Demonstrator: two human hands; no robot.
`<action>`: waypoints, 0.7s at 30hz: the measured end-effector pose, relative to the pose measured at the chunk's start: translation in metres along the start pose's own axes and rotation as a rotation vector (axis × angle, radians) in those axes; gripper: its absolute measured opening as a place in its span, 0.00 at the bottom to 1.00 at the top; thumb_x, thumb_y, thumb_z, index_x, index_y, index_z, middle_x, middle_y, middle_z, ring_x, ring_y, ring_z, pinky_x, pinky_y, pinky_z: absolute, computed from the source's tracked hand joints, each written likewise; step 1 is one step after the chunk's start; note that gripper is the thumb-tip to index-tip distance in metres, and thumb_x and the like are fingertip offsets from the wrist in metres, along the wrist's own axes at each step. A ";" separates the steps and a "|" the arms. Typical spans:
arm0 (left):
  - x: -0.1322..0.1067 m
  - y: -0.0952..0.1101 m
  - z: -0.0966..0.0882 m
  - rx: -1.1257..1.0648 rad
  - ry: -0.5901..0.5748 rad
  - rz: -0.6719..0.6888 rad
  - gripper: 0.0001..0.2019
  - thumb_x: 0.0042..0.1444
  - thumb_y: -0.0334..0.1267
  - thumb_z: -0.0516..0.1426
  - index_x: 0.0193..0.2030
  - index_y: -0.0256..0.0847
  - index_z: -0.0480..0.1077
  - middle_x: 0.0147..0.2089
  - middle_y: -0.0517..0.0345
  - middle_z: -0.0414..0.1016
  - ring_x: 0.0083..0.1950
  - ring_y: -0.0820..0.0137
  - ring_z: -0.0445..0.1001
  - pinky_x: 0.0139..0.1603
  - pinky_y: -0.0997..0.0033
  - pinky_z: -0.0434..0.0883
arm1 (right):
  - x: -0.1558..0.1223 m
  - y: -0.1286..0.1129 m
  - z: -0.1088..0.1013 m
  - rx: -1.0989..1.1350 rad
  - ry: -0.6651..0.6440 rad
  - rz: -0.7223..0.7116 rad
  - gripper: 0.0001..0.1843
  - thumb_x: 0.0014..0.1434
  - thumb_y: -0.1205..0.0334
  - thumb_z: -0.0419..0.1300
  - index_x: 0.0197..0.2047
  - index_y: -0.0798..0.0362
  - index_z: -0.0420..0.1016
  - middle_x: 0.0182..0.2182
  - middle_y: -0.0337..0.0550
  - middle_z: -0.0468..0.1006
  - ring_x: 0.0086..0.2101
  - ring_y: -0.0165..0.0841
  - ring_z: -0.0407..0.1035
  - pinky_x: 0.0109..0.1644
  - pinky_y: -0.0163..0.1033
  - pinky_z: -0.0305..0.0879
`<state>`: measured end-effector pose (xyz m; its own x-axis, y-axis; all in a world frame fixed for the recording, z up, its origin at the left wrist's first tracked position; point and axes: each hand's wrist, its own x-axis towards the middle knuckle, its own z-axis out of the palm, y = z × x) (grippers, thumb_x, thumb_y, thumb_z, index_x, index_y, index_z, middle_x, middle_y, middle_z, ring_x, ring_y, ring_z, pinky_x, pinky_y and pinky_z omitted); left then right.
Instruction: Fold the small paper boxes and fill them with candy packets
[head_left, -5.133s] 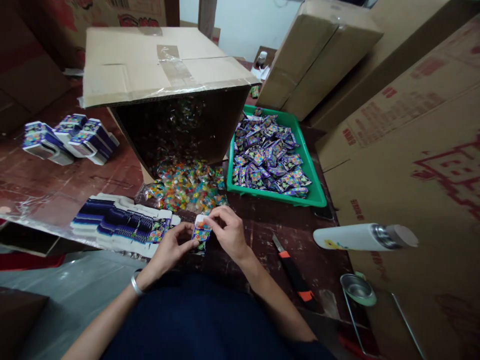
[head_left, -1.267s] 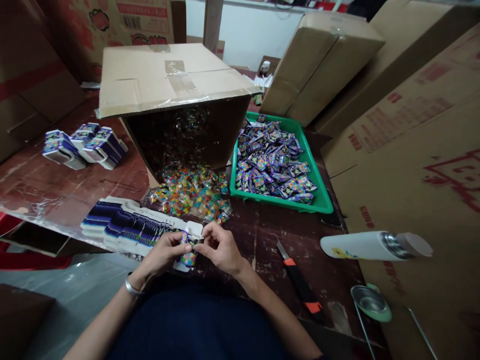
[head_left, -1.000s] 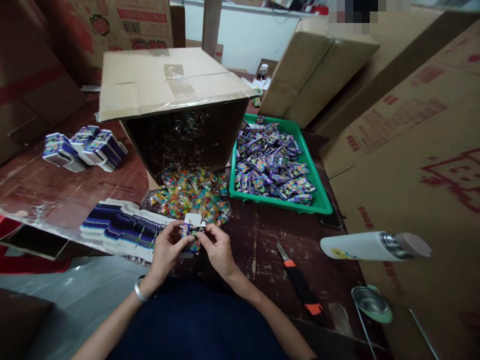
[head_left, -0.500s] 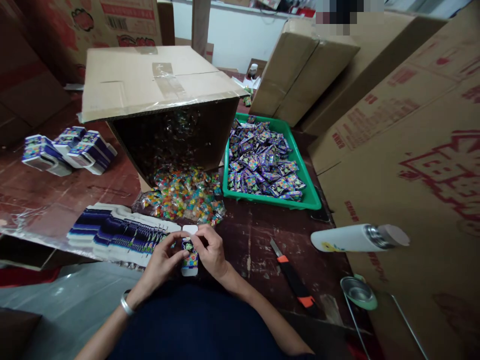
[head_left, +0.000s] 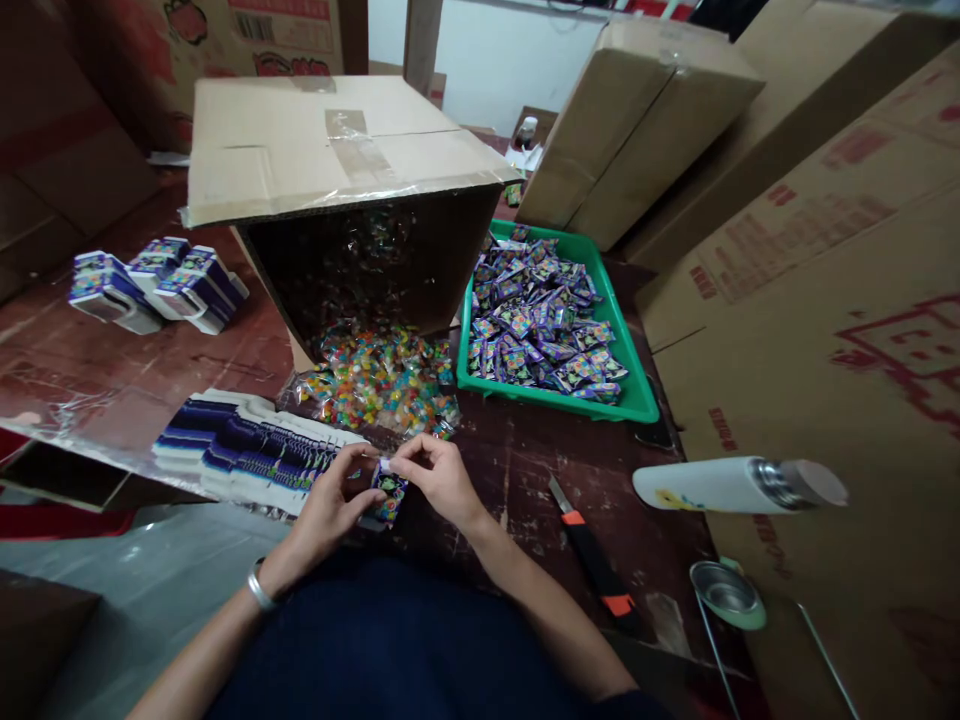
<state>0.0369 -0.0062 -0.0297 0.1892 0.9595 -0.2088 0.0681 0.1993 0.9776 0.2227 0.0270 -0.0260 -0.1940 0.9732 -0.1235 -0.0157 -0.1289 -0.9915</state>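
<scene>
My left hand [head_left: 330,505] and my right hand [head_left: 439,475] both pinch a small purple printed carton [head_left: 388,492] just above the near edge of the dark table. Its top flap now lies folded down under my right fingertips. A fanned row of flat unfolded cartons [head_left: 247,450] lies just left of my hands. Behind them a pile of clear candy packets [head_left: 379,378] spills from a big cardboard box [head_left: 330,190] lying on its side. A green tray [head_left: 636,395] at the right of that box is heaped with filled purple cartons.
Several folded cartons [head_left: 154,285] stand at the far left. An orange-and-black utility knife [head_left: 592,555] lies right of my hands. A white bottle [head_left: 735,485] and a steel cup [head_left: 726,592] sit at the right by large cardboard boxes [head_left: 817,260].
Over the last second I turned the carton between my fingers and pressed its raised white flap down. Earlier I held it upright with a candy packet at its mouth.
</scene>
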 end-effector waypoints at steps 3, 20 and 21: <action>-0.001 0.004 0.000 -0.009 -0.029 -0.012 0.23 0.53 0.39 0.65 0.55 0.45 0.66 0.46 0.55 0.75 0.46 0.62 0.76 0.45 0.64 0.77 | 0.002 -0.001 -0.003 -0.068 -0.001 -0.030 0.12 0.54 0.56 0.69 0.27 0.54 0.76 0.25 0.39 0.77 0.28 0.32 0.70 0.35 0.36 0.66; 0.009 -0.002 -0.003 -0.163 0.088 -0.049 0.20 0.43 0.42 0.71 0.35 0.43 0.64 0.33 0.65 0.69 0.35 0.71 0.72 0.36 0.74 0.70 | -0.010 0.011 -0.018 -0.135 -0.122 0.028 0.18 0.60 0.53 0.65 0.50 0.51 0.72 0.34 0.39 0.78 0.28 0.30 0.71 0.27 0.32 0.68; 0.008 -0.001 -0.008 -0.140 0.104 -0.054 0.20 0.44 0.41 0.71 0.36 0.43 0.65 0.34 0.64 0.70 0.36 0.69 0.72 0.37 0.74 0.71 | -0.009 0.013 -0.020 -0.218 -0.057 -0.018 0.15 0.60 0.54 0.65 0.49 0.51 0.74 0.35 0.40 0.79 0.29 0.31 0.72 0.30 0.33 0.69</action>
<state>0.0306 0.0026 -0.0320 0.0864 0.9605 -0.2645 -0.0626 0.2702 0.9608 0.2441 0.0204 -0.0386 -0.2505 0.9619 -0.1095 0.1913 -0.0617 -0.9796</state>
